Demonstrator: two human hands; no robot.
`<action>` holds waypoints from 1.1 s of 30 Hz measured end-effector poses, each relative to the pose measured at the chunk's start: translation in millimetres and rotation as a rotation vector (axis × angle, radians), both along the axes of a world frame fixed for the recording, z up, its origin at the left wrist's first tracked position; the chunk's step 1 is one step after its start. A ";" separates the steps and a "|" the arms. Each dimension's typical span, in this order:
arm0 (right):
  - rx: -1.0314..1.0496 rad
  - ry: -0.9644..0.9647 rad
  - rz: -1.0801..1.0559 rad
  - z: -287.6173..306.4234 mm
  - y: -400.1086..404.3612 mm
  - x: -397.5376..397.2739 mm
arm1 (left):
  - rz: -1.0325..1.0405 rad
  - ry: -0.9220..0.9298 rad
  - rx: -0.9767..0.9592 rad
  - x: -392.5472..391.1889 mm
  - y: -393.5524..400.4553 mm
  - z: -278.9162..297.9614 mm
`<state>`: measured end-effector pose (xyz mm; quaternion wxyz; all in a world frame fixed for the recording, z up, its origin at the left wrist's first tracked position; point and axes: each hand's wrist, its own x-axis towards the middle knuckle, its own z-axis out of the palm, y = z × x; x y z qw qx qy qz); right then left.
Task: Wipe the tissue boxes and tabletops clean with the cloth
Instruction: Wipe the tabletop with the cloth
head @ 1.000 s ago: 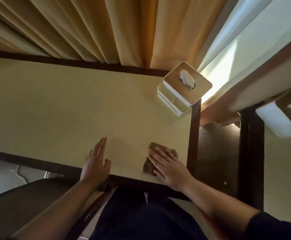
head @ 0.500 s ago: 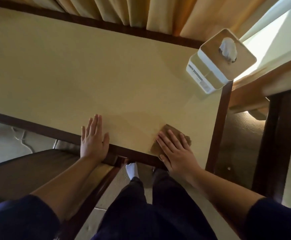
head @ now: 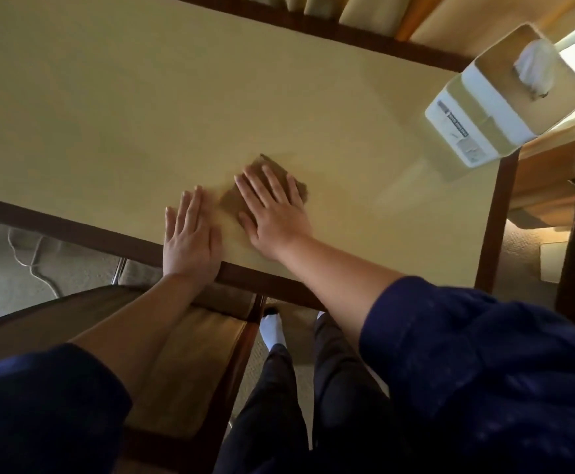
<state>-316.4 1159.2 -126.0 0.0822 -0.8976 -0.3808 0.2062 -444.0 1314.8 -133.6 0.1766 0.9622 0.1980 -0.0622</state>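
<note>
Two hands lie flat on the table (head: 108,107) near its front edge. Most of the brown cloth (head: 265,179) is hidden under the right hand (head: 274,208); only its far corner and its left and right margins show. The print on the label of the tissue box (head: 505,94) is too blurred to read. The box's far corner is cut off by the top edge of the view.

A dark wood rim borders the pale yellow tabletop. Pleated curtains (head: 341,8) hang behind the far rim. A chair (head: 183,364) with a tan seat pad stands below the front edge, under the left forearm. A pale cord (head: 33,254) lies on the floor to the left. Dark trousers and a white sock (head: 272,331) show below the table edge.

The right hand presses the cloth with its fingers straight and slightly spread. The left hand (head: 190,234) rests just beside it, fingers straight and close together, wrist over the rim. The cloth is a small folded rectangle, lying flat. The tissue box stands at the far right corner, well apart from the cloth, white-sided with a tan top and a tissue (head: 534,68) sticking up.
</note>
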 end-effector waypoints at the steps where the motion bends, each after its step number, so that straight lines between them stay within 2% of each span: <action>1: -0.004 0.000 -0.027 -0.2 13.5 7.3 | -0.007 -0.002 0.001 0.8 1.9 -3.3; 7: -0.007 -0.010 -0.144 -0.3 25.8 18.7 | -0.019 -0.035 0.029 -1.1 3.6 -9.7; 11: -0.015 -0.025 -0.337 4.1 -19.7 39.8 | -0.034 -0.029 0.021 -0.6 2.9 -8.7; 20: -0.139 -0.094 -0.792 9.6 -179.4 90.9 | -0.049 -0.017 0.025 -0.7 4.2 -9.5; 24: -0.159 -0.096 -1.030 9.8 -169.9 69.5 | -0.050 -0.029 0.025 -1.4 5.0 -11.8; 27: -0.099 -0.106 -0.921 7.3 -110.6 37.5 | -0.041 -0.048 0.022 -1.0 3.7 -11.5; 31: 0.017 -0.084 -0.515 1.9 -27.9 -23.7 | -0.037 -0.063 0.015 -1.3 4.4 -12.3; 33: 0.066 -0.082 -0.312 2.8 -14.8 -55.1 | -0.041 -0.074 0.007 -2.5 4.6 -11.7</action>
